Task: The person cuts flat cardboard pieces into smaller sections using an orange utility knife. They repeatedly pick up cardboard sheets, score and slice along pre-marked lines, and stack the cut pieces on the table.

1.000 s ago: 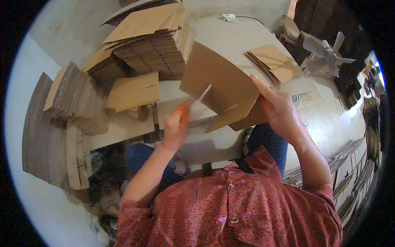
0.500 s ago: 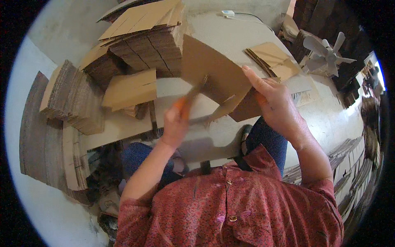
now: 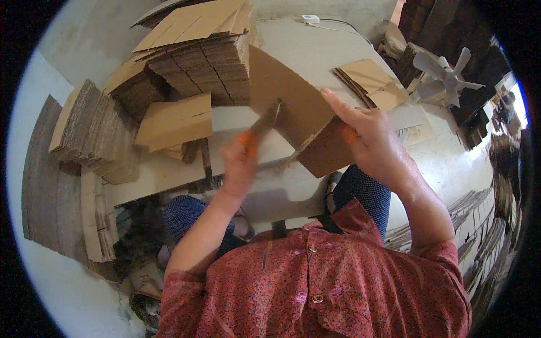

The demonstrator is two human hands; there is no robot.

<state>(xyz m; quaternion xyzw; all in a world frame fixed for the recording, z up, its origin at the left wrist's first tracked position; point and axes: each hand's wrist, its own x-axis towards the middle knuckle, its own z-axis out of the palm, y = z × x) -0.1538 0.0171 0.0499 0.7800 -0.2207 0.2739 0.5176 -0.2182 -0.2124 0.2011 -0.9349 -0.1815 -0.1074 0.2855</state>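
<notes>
The right hand (image 3: 369, 138) grasps the cardboard (image 3: 293, 93), held tilted in the air between the 2 hands. Beside it, the left hand (image 3: 238, 169) is blurred, its grip unclear. Stacks (image 3: 197, 70) stand beyond, leftward.

The pale floor (image 3: 451, 169) bears a tall cardboard stack (image 3: 203, 65), a low pile of cardboard pieces (image 3: 372, 82) and a small white box (image 3: 309, 19)

Right hand (image 3: 375, 141) grips angled cardboard piece (image 3: 293, 93); left hand (image 3: 236, 166), motion-blurred, near its left side. Tall cardboard stacks (image 3: 194, 67) left, smaller cardboard pile (image 3: 375, 81) beyond right hand, bladed fan (image 3: 449, 80) farther right.
</notes>
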